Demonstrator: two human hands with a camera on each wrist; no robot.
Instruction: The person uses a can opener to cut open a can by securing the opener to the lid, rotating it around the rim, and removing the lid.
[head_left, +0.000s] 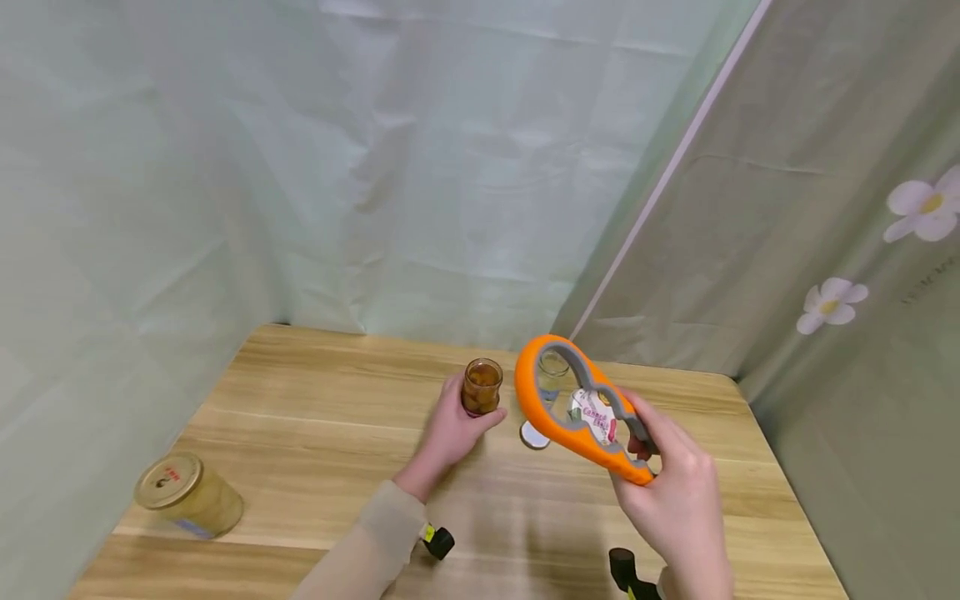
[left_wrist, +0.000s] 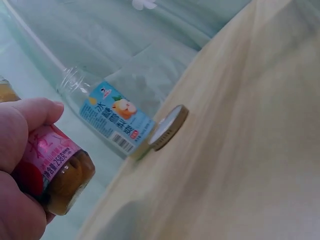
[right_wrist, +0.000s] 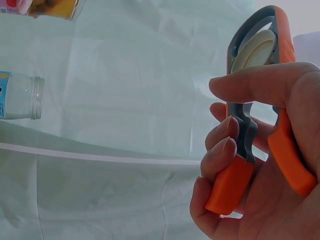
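My left hand (head_left: 452, 425) grips a small glass jar (head_left: 482, 388) by its lower part. The jar has no lid on and holds brown fruit in liquid; its pink label (left_wrist: 47, 152) shows in the left wrist view. My right hand (head_left: 678, 479) holds an orange and grey jar opener (head_left: 527, 390) by its handles, raised above the table to the right of the jar. A printed round lid (head_left: 592, 410) shows inside the opener's frame. In the right wrist view, the lid's pale underside (right_wrist: 256, 49) sits between the opener's arms.
A lidless clear jar with a blue label (left_wrist: 117, 112) stands behind the opener, and a loose lid (head_left: 534, 434) lies near it. At the left of the wooden table (head_left: 322, 467), a larger lidded jar (head_left: 191, 495) stands. Curtains (head_left: 450, 167) hang beyond the table.
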